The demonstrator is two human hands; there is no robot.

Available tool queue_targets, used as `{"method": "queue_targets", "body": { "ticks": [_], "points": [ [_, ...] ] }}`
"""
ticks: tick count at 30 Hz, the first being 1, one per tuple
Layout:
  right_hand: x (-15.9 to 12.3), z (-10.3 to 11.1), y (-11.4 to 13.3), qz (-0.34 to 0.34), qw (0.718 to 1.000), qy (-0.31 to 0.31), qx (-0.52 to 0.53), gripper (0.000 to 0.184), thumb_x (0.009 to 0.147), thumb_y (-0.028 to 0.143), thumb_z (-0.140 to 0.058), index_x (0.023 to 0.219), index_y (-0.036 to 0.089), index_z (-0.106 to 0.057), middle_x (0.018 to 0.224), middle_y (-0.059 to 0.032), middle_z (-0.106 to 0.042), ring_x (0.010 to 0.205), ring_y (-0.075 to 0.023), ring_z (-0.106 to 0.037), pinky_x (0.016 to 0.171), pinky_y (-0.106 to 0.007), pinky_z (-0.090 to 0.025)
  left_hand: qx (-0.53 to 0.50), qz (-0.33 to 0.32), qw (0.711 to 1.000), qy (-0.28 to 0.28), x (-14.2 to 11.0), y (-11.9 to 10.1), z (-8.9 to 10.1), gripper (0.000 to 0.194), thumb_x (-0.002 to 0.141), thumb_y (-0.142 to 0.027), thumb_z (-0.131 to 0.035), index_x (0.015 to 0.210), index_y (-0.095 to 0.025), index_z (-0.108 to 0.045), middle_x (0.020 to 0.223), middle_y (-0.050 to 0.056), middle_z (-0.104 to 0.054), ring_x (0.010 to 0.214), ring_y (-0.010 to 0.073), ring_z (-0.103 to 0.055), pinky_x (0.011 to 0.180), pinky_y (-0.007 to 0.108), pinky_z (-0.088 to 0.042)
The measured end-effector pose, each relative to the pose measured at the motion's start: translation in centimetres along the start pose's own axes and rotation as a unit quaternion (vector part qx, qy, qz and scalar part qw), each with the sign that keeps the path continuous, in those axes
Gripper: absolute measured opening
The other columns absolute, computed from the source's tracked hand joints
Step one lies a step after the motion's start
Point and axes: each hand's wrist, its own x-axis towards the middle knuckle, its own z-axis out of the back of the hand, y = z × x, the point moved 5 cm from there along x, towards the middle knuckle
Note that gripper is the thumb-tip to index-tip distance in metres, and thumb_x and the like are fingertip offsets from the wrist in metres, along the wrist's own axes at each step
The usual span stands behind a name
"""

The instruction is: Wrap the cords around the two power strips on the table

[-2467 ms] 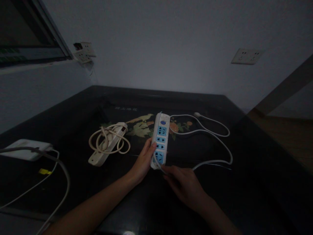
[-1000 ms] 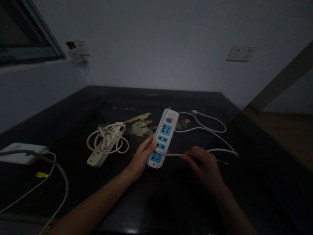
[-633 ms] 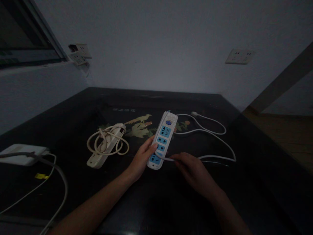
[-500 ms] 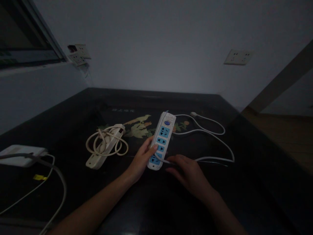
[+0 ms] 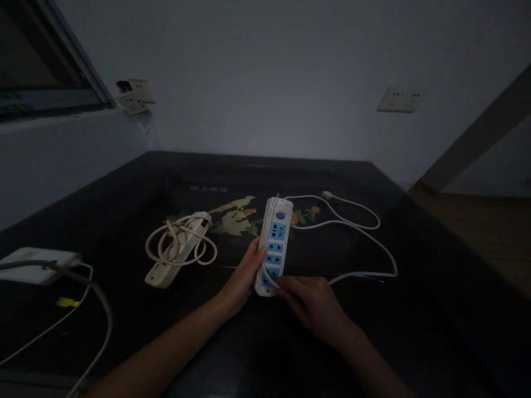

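A white power strip (image 5: pixel 284 239) with blue sockets and a dark blue switch slants up from the table in front of me. My left hand (image 5: pixel 245 272) is closed around its left side, the thumb over the edge by the sockets. Along that side runs its white cord (image 5: pixel 360 273), which bends across the lower sockets. My right hand (image 5: pixel 312 303) pinches the cord at the strip's lower right corner. From there the cord loops away to the right, ending in a plug (image 5: pixel 327 194) on the table. The left hand's other fingers are hidden behind the strip.
Left of my hands lies a second power strip (image 5: pixel 160 274) with its cream cord coiled on top. A white box (image 5: pixel 39 260) with cables sits at the far left, near a yellow tag (image 5: pixel 67 302). The dark table (image 5: pixel 215 354) meets a wall with an outlet (image 5: pixel 400 99).
My right hand has moved left and slightly down with the cord, up to the strip's lower corner. The strip has turned a little more upright and its lower end has shifted right.
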Motion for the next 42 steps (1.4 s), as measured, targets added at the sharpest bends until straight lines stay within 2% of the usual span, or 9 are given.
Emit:
{"method": "queue_targets", "body": {
  "ticks": [4, 10, 15, 20, 24, 29, 33, 42],
  "points": [
    [0.0, -0.1, 0.2, 0.006, 1.0, 0.008, -0.018, 0.018, 0.094, 0.025, -0.045, 0.094, 0.019, -0.063, 0.079, -0.0031, -0.07, 0.068, -0.0135, -0.066, 0.059, -0.021, -0.041, 0.003, -0.012, 1.0, -0.008, -0.1, 0.0, -0.1, 0.048, 0.081, -0.046, -0.062, 0.121, -0.022, -0.053, 0.11, 0.007, -0.066, 0.101, 0.0237, -0.062, 0.087, 0.033, -0.047],
    [-0.1, 0.0, 0.3, 0.007, 1.0, 0.005, -0.027, 0.015, 0.093, 0.023, -0.047, 0.09, 0.019, -0.062, 0.077, -0.0021, -0.07, 0.065, -0.0131, -0.065, 0.058, -0.021, -0.04, 0.008, -0.013, 1.0, -0.011, 0.0, 0.3, 0.1, 0.046, 0.081, -0.047, -0.061, 0.118, -0.02, -0.054, 0.106, 0.007, -0.068, 0.089, 0.0216, -0.066, 0.076, 0.031, -0.052],
    [-0.1, 0.2, -0.2, -0.007, 0.999, -0.045, -0.026, 0.015, 0.091, 0.03, -0.052, 0.09, 0.02, -0.064, 0.083, -0.0041, -0.07, 0.073, -0.0148, -0.065, 0.063, -0.023, -0.045, 0.007, -0.012, 1.0, -0.018, 0.1, 0.6, 0.2, 0.048, 0.081, -0.051, -0.06, 0.115, -0.02, -0.05, 0.109, 0.009, -0.067, 0.085, 0.0219, -0.068, 0.068, 0.032, -0.054],
    [-0.3, 1.6, -0.5, -0.003, 0.99, -0.122, -0.065, 0.027, 0.093, 0.034, -0.049, 0.079, 0.018, -0.064, 0.072, -0.0047, -0.065, 0.066, -0.0148, -0.06, 0.058, -0.024, -0.043, 0.023, -0.011, 1.0, -0.008, 0.2, 0.4, 0.2, 0.045, 0.082, -0.05, -0.059, 0.114, -0.021, -0.047, 0.099, 0.007, -0.069, 0.083, 0.0222, -0.068, 0.07, 0.035, -0.055],
    [-0.5, 2.6, -1.2, -0.014, 0.983, -0.168, -0.071, 0.03, 0.093, 0.037, -0.049, 0.078, 0.018, -0.065, 0.07, -0.005, -0.062, 0.067, -0.0155, -0.058, 0.058, -0.025, -0.042, 0.033, -0.024, 0.999, -0.001, 0.2, 0.2, 0.4, 0.038, 0.084, -0.046, -0.058, 0.113, -0.021, -0.049, 0.1, 0.006, -0.069, 0.084, 0.0208, -0.068, 0.073, 0.033, -0.054],
    [-0.2, 2.6, -2.1, -0.048, 0.991, -0.122, 0.005, 0.025, 0.09, 0.039, -0.054, 0.08, 0.019, -0.066, 0.073, -0.0033, -0.064, 0.068, -0.0147, -0.06, 0.06, -0.025, -0.044, 0.022, -0.016, 1.0, 0.001, 0.2, 0.1, 0.3, 0.045, 0.08, -0.047, -0.062, 0.116, -0.022, -0.053, 0.099, 0.007, -0.07, 0.081, 0.0228, -0.069, 0.07, 0.033, -0.054],
    [0.1, 2.5, -1.9, -0.043, 0.993, -0.081, 0.076, 0.022, 0.091, 0.035, -0.053, 0.081, 0.02, -0.066, 0.075, -0.0018, -0.065, 0.069, -0.0135, -0.061, 0.062, -0.024, -0.046, 0.001, -0.001, 1.0, -0.003, 0.0, -0.1, 0.1, 0.05, 0.079, -0.048, -0.064, 0.12, -0.022, -0.053, 0.097, 0.008, -0.07, 0.078, 0.0235, -0.069, 0.069, 0.035, -0.055],
    [0.0, 3.6, -1.9, -0.038, 0.989, -0.116, 0.08, 0.022, 0.09, 0.033, -0.055, 0.079, 0.019, -0.066, 0.07, -0.0018, -0.063, 0.064, -0.0136, -0.059, 0.058, -0.024, -0.044, 0.001, 0.003, 1.0, 0.016, -0.4, -0.1, -0.1, 0.052, 0.079, -0.048, -0.063, 0.122, -0.02, -0.054, 0.094, 0.01, -0.071, 0.078, 0.0248, -0.069, 0.059, 0.033, -0.056]
  ]
}}
